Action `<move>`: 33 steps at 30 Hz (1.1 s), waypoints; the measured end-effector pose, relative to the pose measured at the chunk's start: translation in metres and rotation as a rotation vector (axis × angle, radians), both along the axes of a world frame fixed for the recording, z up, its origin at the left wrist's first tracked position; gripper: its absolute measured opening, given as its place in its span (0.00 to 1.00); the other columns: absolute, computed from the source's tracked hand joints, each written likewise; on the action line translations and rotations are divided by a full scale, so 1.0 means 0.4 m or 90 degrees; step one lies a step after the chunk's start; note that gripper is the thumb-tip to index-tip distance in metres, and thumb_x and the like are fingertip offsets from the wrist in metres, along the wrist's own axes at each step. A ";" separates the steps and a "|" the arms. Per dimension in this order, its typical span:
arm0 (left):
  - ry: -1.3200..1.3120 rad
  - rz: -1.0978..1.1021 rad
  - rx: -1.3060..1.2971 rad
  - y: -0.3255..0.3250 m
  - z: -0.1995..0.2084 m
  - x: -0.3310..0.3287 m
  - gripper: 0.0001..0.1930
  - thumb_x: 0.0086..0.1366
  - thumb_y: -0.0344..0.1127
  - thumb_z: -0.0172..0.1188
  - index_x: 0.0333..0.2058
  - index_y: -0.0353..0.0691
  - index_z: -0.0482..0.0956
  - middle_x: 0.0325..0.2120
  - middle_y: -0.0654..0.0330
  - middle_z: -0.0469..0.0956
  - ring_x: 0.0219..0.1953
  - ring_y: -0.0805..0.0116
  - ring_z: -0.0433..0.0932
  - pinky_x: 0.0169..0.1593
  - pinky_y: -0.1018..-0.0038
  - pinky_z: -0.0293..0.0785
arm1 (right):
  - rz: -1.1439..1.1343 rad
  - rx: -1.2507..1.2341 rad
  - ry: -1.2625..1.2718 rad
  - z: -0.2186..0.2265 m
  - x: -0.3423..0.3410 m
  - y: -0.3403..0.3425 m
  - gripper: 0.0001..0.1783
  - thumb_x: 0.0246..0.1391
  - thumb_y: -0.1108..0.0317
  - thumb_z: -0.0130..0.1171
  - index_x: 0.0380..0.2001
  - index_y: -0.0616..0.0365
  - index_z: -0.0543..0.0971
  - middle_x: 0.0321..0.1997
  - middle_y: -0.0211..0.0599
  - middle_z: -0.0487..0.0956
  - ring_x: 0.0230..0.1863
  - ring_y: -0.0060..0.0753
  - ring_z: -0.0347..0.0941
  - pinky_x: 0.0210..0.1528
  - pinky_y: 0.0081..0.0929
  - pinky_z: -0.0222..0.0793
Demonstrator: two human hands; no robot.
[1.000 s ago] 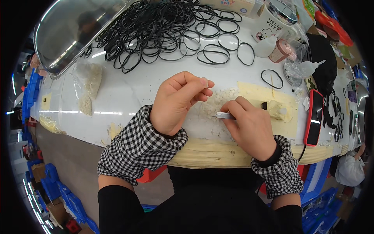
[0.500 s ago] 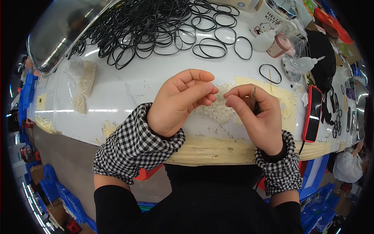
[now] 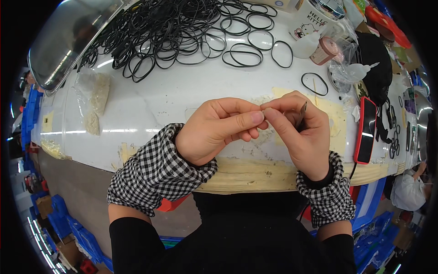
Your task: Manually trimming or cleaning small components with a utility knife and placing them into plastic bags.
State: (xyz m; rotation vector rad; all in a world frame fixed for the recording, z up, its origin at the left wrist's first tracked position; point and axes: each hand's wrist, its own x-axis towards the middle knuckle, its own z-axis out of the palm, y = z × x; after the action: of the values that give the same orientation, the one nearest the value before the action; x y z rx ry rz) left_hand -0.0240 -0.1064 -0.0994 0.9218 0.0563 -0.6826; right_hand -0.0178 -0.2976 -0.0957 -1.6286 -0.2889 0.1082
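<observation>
My left hand (image 3: 214,130) is closed in a pinch, thumb against forefinger. Its fingertips meet those of my right hand (image 3: 299,130) above the table. Whatever lies between the touching tips is too small or too covered to make out. A thin, dark metal tool (image 3: 303,108) is tucked in the curled fingers of my right hand, its narrow end showing above them; its kind is hidden. Below the joined fingertips, small pale bits (image 3: 261,142) are scattered on the white table (image 3: 150,107).
Black rubber-like loops (image 3: 159,36) lie heaped at the far side, with one single loop (image 3: 315,84) nearer. A clear bag of pale pieces (image 3: 98,98) lies left. At right are a red-framed phone (image 3: 366,130), a pink tub (image 3: 325,51) and yellow tape (image 3: 335,114).
My hands have come together, the left moving right and slightly down, so the fingertips now touch. The pale heap seen between them before no longer shows; only scattered bits do.
</observation>
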 end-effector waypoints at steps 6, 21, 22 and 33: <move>-0.003 0.037 0.021 0.001 0.011 0.001 0.08 0.67 0.35 0.54 0.37 0.36 0.76 0.29 0.66 0.76 0.29 0.81 0.71 0.33 0.86 0.67 | -0.015 -0.100 -0.099 0.029 -0.005 0.005 0.06 0.46 0.78 0.64 0.29 0.60 0.79 0.27 0.26 0.73 0.20 0.10 0.58 0.19 0.11 0.49; -0.055 -0.013 -0.014 0.002 0.015 0.010 0.10 0.70 0.38 0.49 0.39 0.36 0.71 0.29 0.65 0.72 0.28 0.81 0.66 0.31 0.85 0.63 | 0.015 -0.330 -0.243 0.036 0.003 -0.006 0.17 0.48 0.56 0.66 0.23 0.58 0.73 0.19 0.33 0.73 0.18 0.29 0.69 0.18 0.22 0.60; -0.056 -0.029 -0.023 0.004 0.015 0.013 0.10 0.70 0.38 0.49 0.39 0.36 0.71 0.29 0.65 0.72 0.28 0.81 0.66 0.31 0.85 0.62 | 0.014 -0.341 -0.247 0.034 0.002 -0.008 0.18 0.48 0.56 0.66 0.23 0.58 0.73 0.18 0.34 0.73 0.18 0.30 0.69 0.17 0.23 0.60; -0.056 -0.099 -0.096 0.004 0.005 0.015 0.09 0.70 0.38 0.49 0.38 0.38 0.70 0.27 0.67 0.70 0.27 0.82 0.64 0.30 0.86 0.61 | 0.038 -0.353 -0.285 0.038 -0.001 -0.011 0.18 0.49 0.56 0.64 0.20 0.56 0.72 0.16 0.31 0.73 0.16 0.30 0.69 0.16 0.25 0.60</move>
State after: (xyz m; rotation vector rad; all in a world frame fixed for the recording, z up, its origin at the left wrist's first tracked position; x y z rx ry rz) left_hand -0.0179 -0.1048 -0.0974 0.8152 -0.1451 -0.7787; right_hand -0.0180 -0.3020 -0.0804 -2.1903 -0.6974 -0.1498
